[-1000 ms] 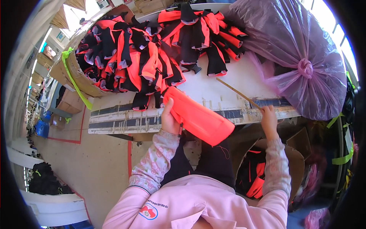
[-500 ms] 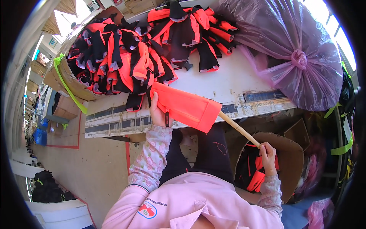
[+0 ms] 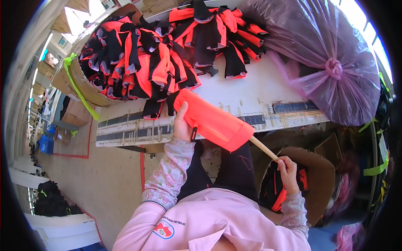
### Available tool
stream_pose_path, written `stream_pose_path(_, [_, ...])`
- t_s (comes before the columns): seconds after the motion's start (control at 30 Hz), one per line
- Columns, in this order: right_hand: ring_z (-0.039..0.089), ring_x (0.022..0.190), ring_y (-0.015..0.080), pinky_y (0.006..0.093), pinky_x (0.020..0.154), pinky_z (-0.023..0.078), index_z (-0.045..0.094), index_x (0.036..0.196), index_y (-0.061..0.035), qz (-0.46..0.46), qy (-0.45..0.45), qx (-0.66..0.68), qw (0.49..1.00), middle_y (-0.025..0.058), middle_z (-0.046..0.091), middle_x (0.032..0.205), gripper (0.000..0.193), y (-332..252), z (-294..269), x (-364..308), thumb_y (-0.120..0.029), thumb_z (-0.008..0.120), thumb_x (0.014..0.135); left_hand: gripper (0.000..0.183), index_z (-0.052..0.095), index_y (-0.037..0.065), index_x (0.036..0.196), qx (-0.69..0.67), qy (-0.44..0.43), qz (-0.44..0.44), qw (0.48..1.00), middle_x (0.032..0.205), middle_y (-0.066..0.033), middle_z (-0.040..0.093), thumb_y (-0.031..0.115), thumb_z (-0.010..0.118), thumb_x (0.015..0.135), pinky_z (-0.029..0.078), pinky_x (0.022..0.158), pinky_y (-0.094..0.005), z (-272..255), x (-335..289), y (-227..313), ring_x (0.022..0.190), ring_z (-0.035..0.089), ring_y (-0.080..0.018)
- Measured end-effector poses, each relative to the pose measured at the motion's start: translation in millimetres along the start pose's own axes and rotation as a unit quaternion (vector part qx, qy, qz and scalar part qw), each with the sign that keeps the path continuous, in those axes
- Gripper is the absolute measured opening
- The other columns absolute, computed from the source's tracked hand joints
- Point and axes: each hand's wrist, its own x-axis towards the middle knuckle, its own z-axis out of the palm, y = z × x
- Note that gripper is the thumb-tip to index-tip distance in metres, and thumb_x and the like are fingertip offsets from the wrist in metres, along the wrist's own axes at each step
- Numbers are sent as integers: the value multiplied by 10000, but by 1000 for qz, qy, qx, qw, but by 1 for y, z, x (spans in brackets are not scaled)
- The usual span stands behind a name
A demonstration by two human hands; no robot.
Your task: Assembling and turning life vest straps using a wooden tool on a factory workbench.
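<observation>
My left hand point(image 3: 182, 124) grips the closed upper end of a bright orange-red fabric sleeve point(image 3: 217, 121), with a black zipper pull point(image 3: 194, 133) hanging beside my fingers. A slim wooden stick point(image 3: 264, 149) runs into the sleeve's wide hemmed end; how far it reaches inside is hidden. My right hand point(image 3: 289, 173) is closed round the stick's outer end. Both hands hold the pair in front of the table edge, slanting down to the right. Behind my left hand lies a big heap of black and orange-red fabric pieces point(image 3: 146, 69).
A white table point(image 3: 255, 90) with worn tape along its front edge stands ahead. On it at the right sits a knotted purple plastic bag point(image 3: 320, 83). An open cardboard box point(image 3: 320, 180) holding similar pieces is below right. Stacked cartons point(image 3: 75, 113) stand at the left.
My right hand has pushed the stick further into the sleeve, so less of it shows. The sleeve looks fuller and has shifted slightly right in view.
</observation>
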Motion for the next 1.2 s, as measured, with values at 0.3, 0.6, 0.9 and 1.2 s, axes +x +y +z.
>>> stream_pose_path(0.3, [484,499,69,215,471,377,590,841,-13,-47,26,45,998,12,517,561,97,-17,44,12,-93,545,874,389,469,9,1180,54,-35,-20,998,1141,-121,553,220,570,869,437,912,-390,29,-9,2,1046,546,-244])
stream_pose_path(0.6, [459,515,58,216,474,369,580,833,13,-80,67,107,989,9,512,580,114,-52,76,29,-73,522,879,344,469,26,1177,61,-59,26,996,1131,-136,562,107,572,858,449,904,-400,63,-26,-2,1042,556,-257])
stream_pose_path(0.9, [454,498,55,206,470,368,587,812,10,-42,43,168,984,0,545,595,149,-58,85,24,-95,516,891,239,556,29,1071,53,16,68,996,983,-38,613,50,603,837,485,786,-289,62,-35,-4,886,600,-143])
stream_pose_path(1.2, [468,491,95,240,473,375,585,814,2,-99,63,-14,993,41,518,575,147,-38,38,27,-117,534,881,206,560,33,1057,27,-10,-7,1000,993,-40,610,87,582,860,468,811,-298,60,-37,-15,906,590,-141])
